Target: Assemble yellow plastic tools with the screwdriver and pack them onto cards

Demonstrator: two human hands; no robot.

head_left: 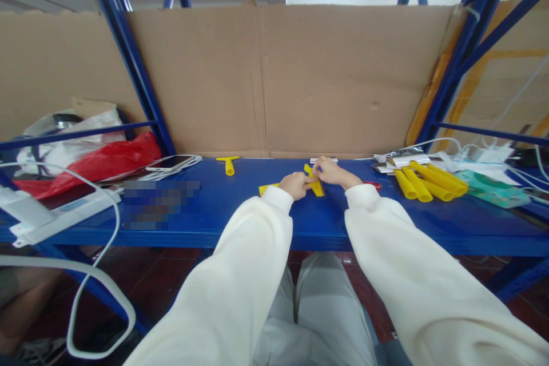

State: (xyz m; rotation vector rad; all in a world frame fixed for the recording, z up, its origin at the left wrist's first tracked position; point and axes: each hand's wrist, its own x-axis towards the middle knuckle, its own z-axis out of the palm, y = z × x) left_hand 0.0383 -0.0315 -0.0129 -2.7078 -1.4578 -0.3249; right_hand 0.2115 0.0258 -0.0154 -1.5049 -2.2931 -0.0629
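Observation:
Near the middle of the blue table (317, 229), my left hand (295, 184) and my right hand (328, 172) meet around a yellow piece (317, 187). My left fingers are bent and pressed against its left side, while my right fingers pinch at its upper part. Another yellow piece (268, 188) shows beside my left hand, partly hidden by the hand and sleeve. A yellow T-shaped piece (229, 166) lies farther left near the back edge. Just right of my right wrist is a small red object (372, 185).
Several yellow tubes (429, 183) lie at the right, beside a green plastic packet (493, 189) and white cables. On the left are a red bag (98, 166), a phone (170, 163) and a white power strip (64, 217). Cardboard (300, 80) stands behind the table.

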